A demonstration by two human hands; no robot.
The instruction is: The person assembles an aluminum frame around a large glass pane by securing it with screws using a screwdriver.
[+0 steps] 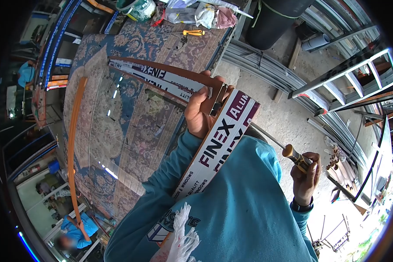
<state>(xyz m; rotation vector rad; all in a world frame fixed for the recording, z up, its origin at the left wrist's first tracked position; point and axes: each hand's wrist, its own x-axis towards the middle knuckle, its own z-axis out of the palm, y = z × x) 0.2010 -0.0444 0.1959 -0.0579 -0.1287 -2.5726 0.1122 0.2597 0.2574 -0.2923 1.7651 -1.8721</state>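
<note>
My left hand (198, 111) is closed around the end of a brown aluminium profile (161, 75) covered in white printed film. A second film-covered profile (218, 146) slants across my chest, its end beside the first one's cut end. Dark metal shows in the narrow space between the two ends. My right hand (305, 177) grips a screwdriver (292, 155) by its yellowish handle. The shaft points up and left toward the second profile's edge; its tip is hidden, so contact cannot be told.
A patterned carpet (139, 118) covers the worktable, with a yellow-handled tool (193, 32) and a bucket (137, 9) near its far end. Metal profiles (266, 61) and a ladder (347, 85) lie at right. A co-worker (81, 229) at lower left holds a long brown strip (74, 144).
</note>
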